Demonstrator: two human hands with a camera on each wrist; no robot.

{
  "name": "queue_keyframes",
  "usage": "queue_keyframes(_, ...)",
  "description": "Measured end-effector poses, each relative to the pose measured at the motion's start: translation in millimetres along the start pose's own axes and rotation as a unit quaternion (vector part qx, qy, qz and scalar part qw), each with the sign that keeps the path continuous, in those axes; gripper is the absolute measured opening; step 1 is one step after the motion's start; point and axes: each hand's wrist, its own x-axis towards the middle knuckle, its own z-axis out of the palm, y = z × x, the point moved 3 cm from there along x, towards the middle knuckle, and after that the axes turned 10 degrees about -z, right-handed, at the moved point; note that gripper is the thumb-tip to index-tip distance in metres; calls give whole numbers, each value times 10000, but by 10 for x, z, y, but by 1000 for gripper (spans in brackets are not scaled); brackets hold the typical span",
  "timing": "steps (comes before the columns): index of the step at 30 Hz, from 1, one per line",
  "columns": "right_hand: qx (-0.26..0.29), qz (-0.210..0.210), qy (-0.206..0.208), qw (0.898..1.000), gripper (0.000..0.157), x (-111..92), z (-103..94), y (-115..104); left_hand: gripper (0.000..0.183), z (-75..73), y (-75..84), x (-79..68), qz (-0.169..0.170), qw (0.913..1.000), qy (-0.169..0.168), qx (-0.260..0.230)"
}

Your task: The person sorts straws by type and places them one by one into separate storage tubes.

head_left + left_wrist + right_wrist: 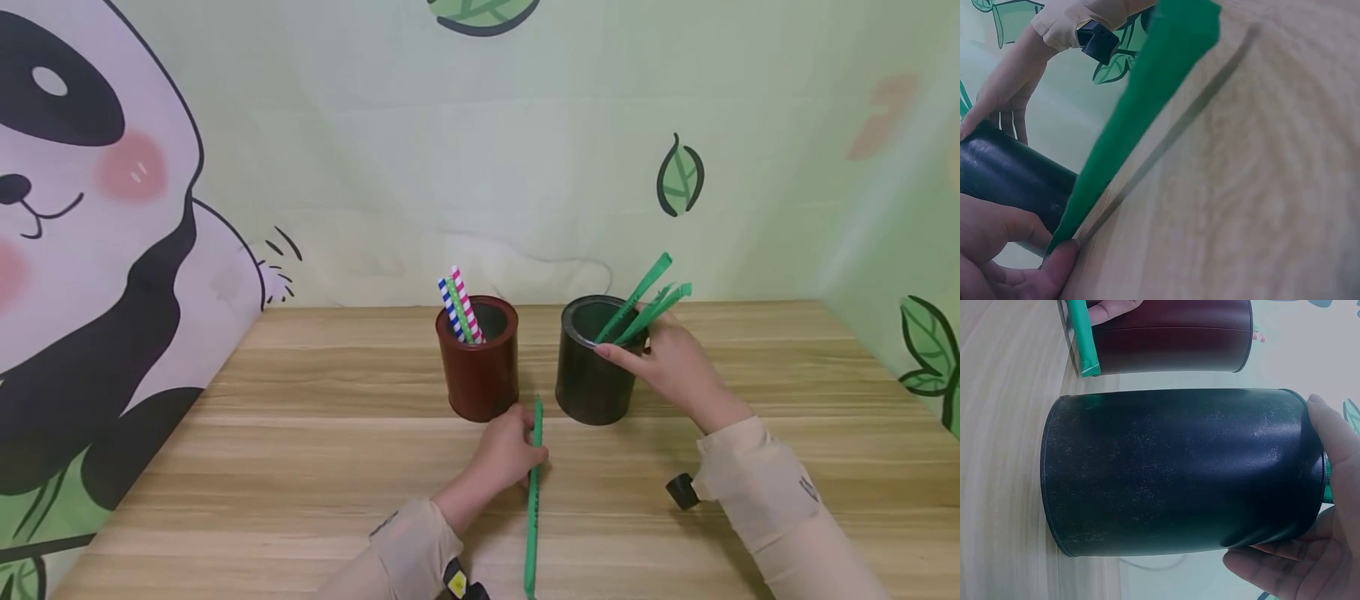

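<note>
My left hand (507,450) pinches a long green wrapped straw (532,521) between thumb and fingers, low over the table. The left wrist view shows the straw's near end (1175,37) raised, its shadow on the wood. With thumb on the rim and fingers at the far side, my right hand (681,364) holds a black cylindrical holder (594,385). Several green wrapped straws (637,304) lean out of that holder towards the right. A dark red holder (482,379) stands just beyond my left hand, with striped and green patterned paper straws (463,310) inside.
The wood-grain table (315,467) runs back to a pale green wall sheet (337,167) printed with leaves. A printed panda (90,167) covers the left side. The two holders stand side by side near the back, a small gap between them.
</note>
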Motion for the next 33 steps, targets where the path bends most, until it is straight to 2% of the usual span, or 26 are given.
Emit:
queue_keyframes(10, 1, 31, -48, 10000, 68, -1, -15, 3, 32, -36, 21, 7, 7, 9996, -149, -252)
queue_keyframes(15, -7, 24, -55, 10000, 69, -2, -15, 8, 31, -81, 53, -7, 149, 9992, -151, -354)
queue_keyframes(22, 8, -120, 55, 9999, 60, -4, 24, 23, 35, -189, 108, -20, 485, 9983, 68, -310)
queue_keyframes(27, 11, -109, 87, 9999, 61, -6, 26, 24, 36, -262, 193, -52, 850, 9958, 146, -321)
queue_keyframes(33, 26, -104, 73, 9999, 61, -4, 23, 27, 37, -320, 298, -105, 1184, 9923, 361, -50)
